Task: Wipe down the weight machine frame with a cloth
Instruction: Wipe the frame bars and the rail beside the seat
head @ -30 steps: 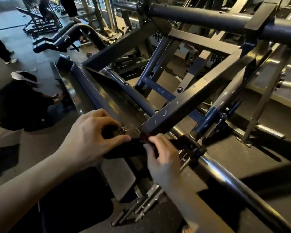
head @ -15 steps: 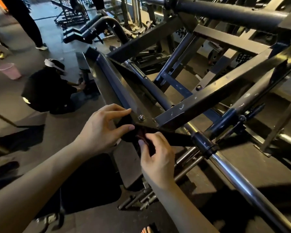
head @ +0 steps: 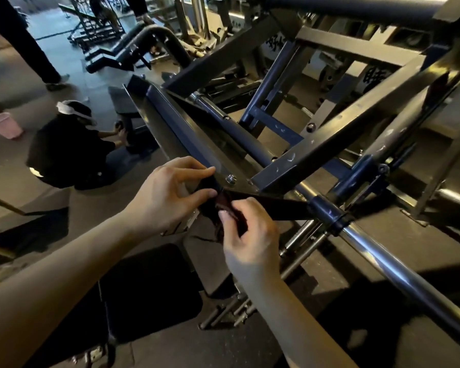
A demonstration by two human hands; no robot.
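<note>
The weight machine frame (head: 316, 144) is dark blue-black steel, its beams crossing the upper right. A dark reddish cloth (head: 223, 205) lies bunched over the near corner of the frame's flat plate, beside a bolt (head: 231, 179). My left hand (head: 168, 197) pinches the cloth's left part between thumb and fingers. My right hand (head: 246, 235) grips the cloth's lower right part with curled fingers. Much of the cloth is hidden under both hands.
A chrome bar (head: 383, 256) runs down to the lower right. A black padded seat (head: 149, 290) sits below my arms. A crouching person in black (head: 64, 150) works at the left, near a pink bucket (head: 4, 126). Another person's legs (head: 27, 43) stand at the far left.
The view has shifted so the frame corner sits more central. Both hands stay on the cloth at the corner; my right hand has slid slightly toward the left hand.
</note>
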